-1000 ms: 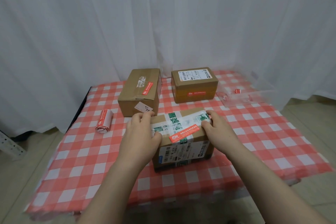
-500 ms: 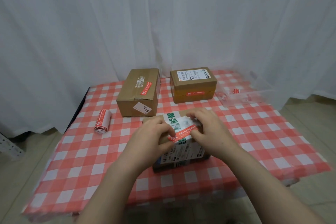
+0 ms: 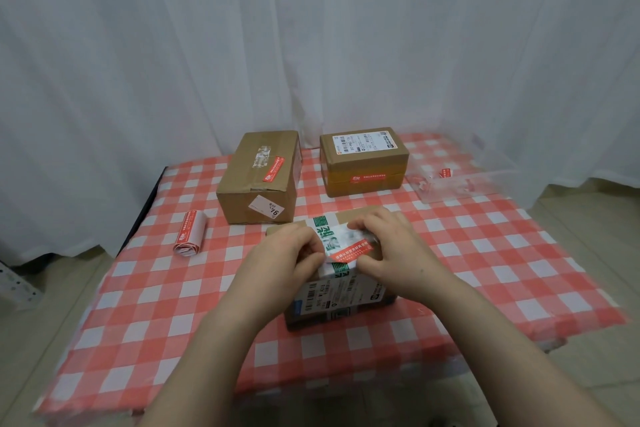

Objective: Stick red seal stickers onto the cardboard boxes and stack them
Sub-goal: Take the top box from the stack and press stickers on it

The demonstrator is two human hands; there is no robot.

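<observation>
Box of brown cardboard seemed light, stiff; best lifted by side walls. Right hand pressed red seal sticker flat; left hand touched its end, pinching or pressing unclear.

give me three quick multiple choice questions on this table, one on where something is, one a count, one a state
1. Where is the sticker roll?
A. left of the back-left box
B. in the clear tray
C. on the floor

2. How many cardboard boxes are on the table?
A. two
B. three
C. five

3. Are the boxes stacked?
A. all in one pile
B. two piled, one apart
C. none, each sits on the table alone

Answers:
1 A: the roll lies on the table to the left of that box.
2 B: there is the near box, the back-left box and the back-right box.
3 C: no box rests on another.
</observation>
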